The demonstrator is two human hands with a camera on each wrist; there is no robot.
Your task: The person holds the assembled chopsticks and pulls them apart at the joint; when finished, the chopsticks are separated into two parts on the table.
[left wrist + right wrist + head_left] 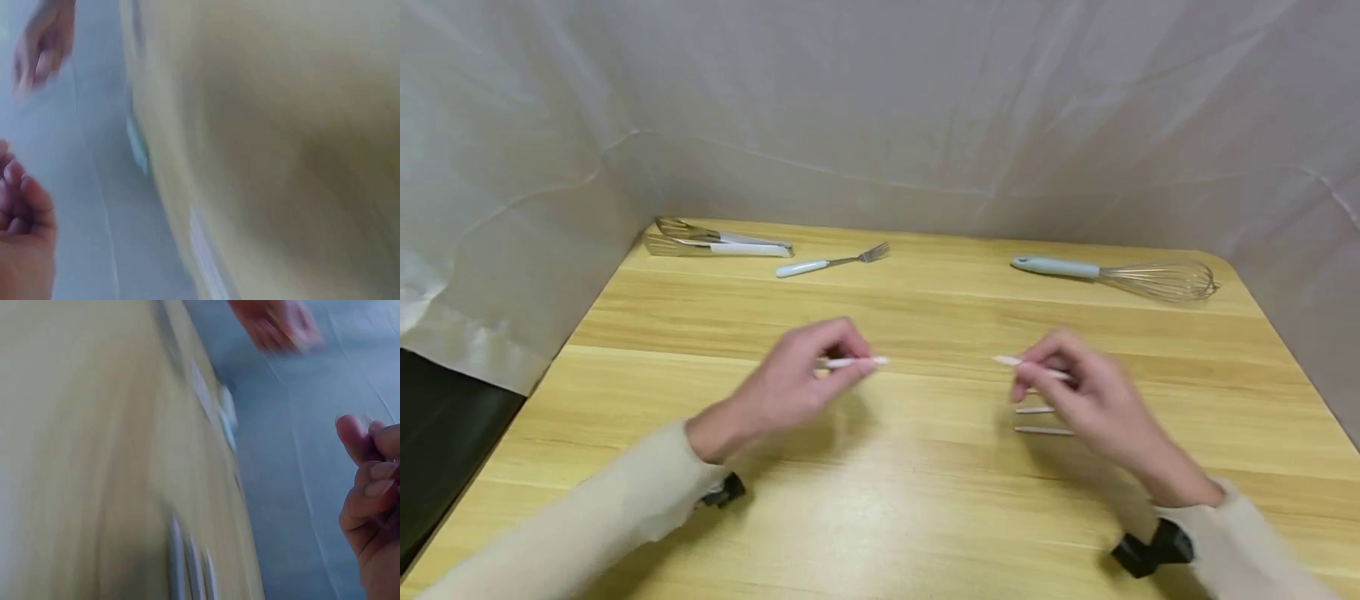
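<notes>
My left hand [793, 375] pinches a thin white pencil-like stick [841, 363] between thumb and fingers, above the middle of the table. Opposite it, my right hand [1097, 400] pinches another thin white stick [1007, 361], whose pointed tip faces left. Both sticks are held roughly level, with a gap between their tips. Below the right hand, similar white sticks [1043, 431] lie side by side on the table, partly hidden by that hand. The right wrist view shows three lying sticks [177, 562], blurred. What kind of sticks they are, I cannot tell.
Along the back of the wooden table [865, 517] lie metal tongs [748, 247] with white handles, a fork [805, 268] with a pale blue handle, and a whisk [1060, 267] at right. A pale curtain [880, 108] hangs behind and at the sides.
</notes>
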